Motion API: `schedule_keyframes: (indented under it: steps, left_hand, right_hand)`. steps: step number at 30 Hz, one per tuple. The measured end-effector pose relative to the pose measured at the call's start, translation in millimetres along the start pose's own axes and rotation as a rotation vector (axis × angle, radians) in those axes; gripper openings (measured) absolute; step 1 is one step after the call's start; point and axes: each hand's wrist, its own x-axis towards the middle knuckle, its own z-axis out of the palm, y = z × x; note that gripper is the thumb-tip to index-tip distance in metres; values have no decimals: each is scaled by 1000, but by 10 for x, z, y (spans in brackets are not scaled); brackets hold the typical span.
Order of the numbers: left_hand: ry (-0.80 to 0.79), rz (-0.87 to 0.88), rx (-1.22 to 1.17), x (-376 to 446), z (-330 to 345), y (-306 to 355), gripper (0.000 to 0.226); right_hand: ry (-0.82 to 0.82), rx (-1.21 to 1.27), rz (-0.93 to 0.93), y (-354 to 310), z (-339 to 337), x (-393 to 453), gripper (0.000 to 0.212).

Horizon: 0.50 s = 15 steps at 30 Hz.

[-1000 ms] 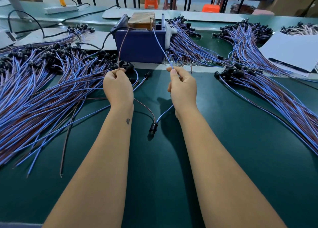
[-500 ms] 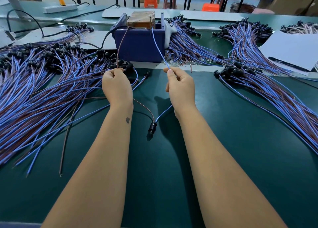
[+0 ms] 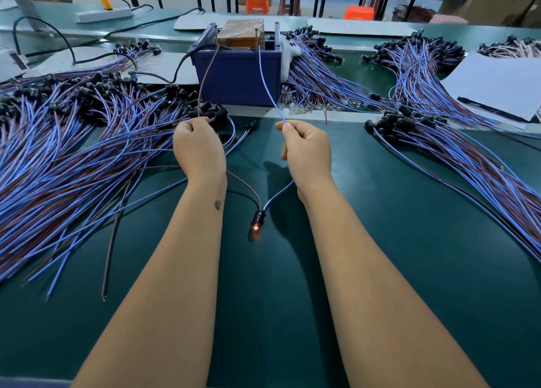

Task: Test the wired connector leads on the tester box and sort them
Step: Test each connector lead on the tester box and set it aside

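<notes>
My left hand pinches the brown wire of one lead, whose tip reaches the tester box, a blue bin with a brown block inside. My right hand pinches the blue wire of the same lead, also stretched up to the box. Both wires run back under my wrists to the black connector, which lies on the green mat between my forearms and glows orange at its tip.
A large pile of blue-brown leads covers the mat on the left. More leads fan out on the right and behind the box. White paper sheets lie far right. A black cable runs to the box.
The connector's tip now glows orange; it was dark before. Both hands stay nearly in place, holding the wires against the box.
</notes>
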Motion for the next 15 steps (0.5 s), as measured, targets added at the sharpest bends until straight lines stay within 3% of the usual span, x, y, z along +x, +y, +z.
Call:
schedule_keyframes:
  steps: [15]
  left_hand:
    - [-2, 18, -7, 9, -13, -8, 27]
  right_hand:
    - [37, -22, -38, 20, 8, 8, 24]
